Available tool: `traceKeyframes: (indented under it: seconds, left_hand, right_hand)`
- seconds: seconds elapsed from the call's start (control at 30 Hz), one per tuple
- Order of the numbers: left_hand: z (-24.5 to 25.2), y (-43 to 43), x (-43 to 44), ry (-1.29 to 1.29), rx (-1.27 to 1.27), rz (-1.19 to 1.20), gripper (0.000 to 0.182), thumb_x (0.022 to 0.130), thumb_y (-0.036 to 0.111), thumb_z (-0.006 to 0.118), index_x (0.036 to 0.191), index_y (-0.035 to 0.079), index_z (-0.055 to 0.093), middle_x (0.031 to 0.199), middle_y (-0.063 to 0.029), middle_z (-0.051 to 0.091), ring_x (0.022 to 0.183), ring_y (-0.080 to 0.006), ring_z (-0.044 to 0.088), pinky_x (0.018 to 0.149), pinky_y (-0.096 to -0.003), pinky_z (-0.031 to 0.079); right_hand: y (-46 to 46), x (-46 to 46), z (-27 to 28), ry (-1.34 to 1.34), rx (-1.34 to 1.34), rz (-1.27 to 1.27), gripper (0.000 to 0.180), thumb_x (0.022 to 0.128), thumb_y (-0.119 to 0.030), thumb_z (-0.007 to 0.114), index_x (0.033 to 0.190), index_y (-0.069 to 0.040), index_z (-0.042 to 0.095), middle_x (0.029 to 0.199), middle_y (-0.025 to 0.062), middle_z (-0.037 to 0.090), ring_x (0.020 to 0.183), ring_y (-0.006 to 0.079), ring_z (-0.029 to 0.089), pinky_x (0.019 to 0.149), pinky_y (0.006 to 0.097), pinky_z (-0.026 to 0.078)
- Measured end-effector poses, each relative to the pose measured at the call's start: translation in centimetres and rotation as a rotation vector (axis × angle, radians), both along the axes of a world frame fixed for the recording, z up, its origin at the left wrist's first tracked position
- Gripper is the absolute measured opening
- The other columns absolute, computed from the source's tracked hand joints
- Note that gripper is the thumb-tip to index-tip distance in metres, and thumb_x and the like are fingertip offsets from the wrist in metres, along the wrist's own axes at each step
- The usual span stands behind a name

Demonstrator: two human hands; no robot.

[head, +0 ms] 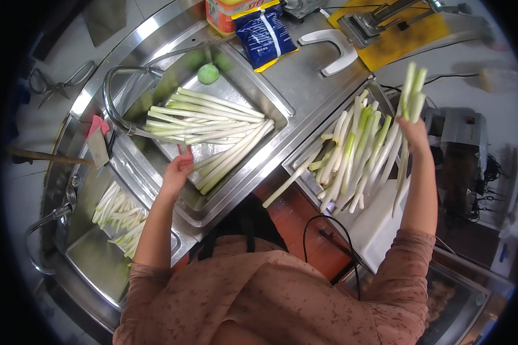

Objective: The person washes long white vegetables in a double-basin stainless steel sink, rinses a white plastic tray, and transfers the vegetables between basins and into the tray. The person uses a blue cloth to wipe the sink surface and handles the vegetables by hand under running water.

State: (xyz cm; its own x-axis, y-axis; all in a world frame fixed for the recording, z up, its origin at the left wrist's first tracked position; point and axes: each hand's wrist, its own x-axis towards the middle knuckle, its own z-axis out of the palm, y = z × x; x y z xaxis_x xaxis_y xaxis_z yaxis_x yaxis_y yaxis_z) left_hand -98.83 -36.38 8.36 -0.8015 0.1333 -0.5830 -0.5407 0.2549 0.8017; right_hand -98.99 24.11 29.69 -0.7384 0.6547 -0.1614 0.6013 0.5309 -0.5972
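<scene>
My right hand (413,134) grips several leek stalks (411,92) upright at the right, above a metal tray (290,166). That tray is heaped with more white-and-green leek stalks (349,151), one of them sticking out over its near left edge. My left hand (179,174) is over the near left side of a steel sink (280,129), its fingers closed on a small red tool (184,149) whose far end is hard to make out. Trimmed leek stalks (216,118) lie in this sink, some touching or close to my left fingers.
A curved faucet (108,99) arches over the sink's left side. The second basin (86,258) holds more leek pieces (121,211). A cleaver (98,148) and scissors (62,82) lie left. A blue packet (265,36), yellow board (397,32) and white block (377,224) stand around.
</scene>
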Motion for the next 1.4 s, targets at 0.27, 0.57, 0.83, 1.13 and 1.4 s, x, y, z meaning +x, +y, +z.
traceKeyframes:
  seconds: [0.27,0.57,0.83,1.13,1.4]
  left_hand:
    - [2.8,10.3,3.1,0.31,-0.058,-0.615,0.034,0.076,0.016,0.071,0.106,0.008,0.061,0.087,-0.0078,0.064,0.07,-0.0187,0.062,0.064,-0.0309,0.051]
    - [-0.7,22.2,7.3,0.233,-0.236,-1.13,0.038,0.086,0.028,0.06,0.104,-0.001,0.045,0.088,-0.0229,0.061,0.081,-0.0404,0.062,0.068,-0.0481,0.05]
    - [1.2,27.5,4.4,0.696,-0.018,-1.087,0.024,0.089,0.017,0.051,0.1,-0.005,0.053,0.097,-0.0265,0.057,0.081,-0.0393,0.063,0.065,-0.0487,0.05]
    - [-0.2,30.3,2.9,0.447,-0.034,-0.791,0.064,0.083,0.016,0.06,0.131,-0.011,0.027,0.108,-0.0297,0.053,0.082,-0.0385,0.063,0.067,-0.0432,0.052]
    - [0.3,26.3,2.5,0.287,0.117,-0.757,0.032,0.095,0.025,0.035,0.116,0.006,0.048,0.102,-0.0196,0.052,0.098,-0.036,0.056,0.084,-0.0441,0.046]
  right_hand:
    - [3.9,5.7,-15.4,-0.082,0.257,-0.032,0.079,0.069,-0.03,0.079,0.129,0.003,0.04,0.108,0.022,0.061,0.101,0.0362,0.059,0.088,0.0404,0.045]
    - [2.4,9.1,-15.7,0.027,0.302,0.22,0.079,0.08,-0.027,0.069,0.142,-0.003,0.027,0.135,0.0247,0.04,0.127,0.0364,0.038,0.104,0.0395,0.032]
    - [8.5,10.2,-17.1,-0.287,0.403,0.149,0.039,0.097,-0.028,0.042,0.125,-0.004,0.05,0.116,0.0183,0.055,0.105,0.0359,0.052,0.091,0.0402,0.041]
    - [5.9,4.2,-16.7,0.026,0.733,0.176,0.047,0.087,-0.008,0.052,0.133,-0.002,0.043,0.126,0.0217,0.048,0.118,0.0375,0.044,0.1,0.0411,0.035]
    - [-17.8,-1.3,-10.6,-0.112,0.294,1.344,0.057,0.06,0.004,0.062,0.116,-0.007,0.057,0.123,0.01,0.056,0.118,0.0328,0.048,0.098,0.0432,0.04]
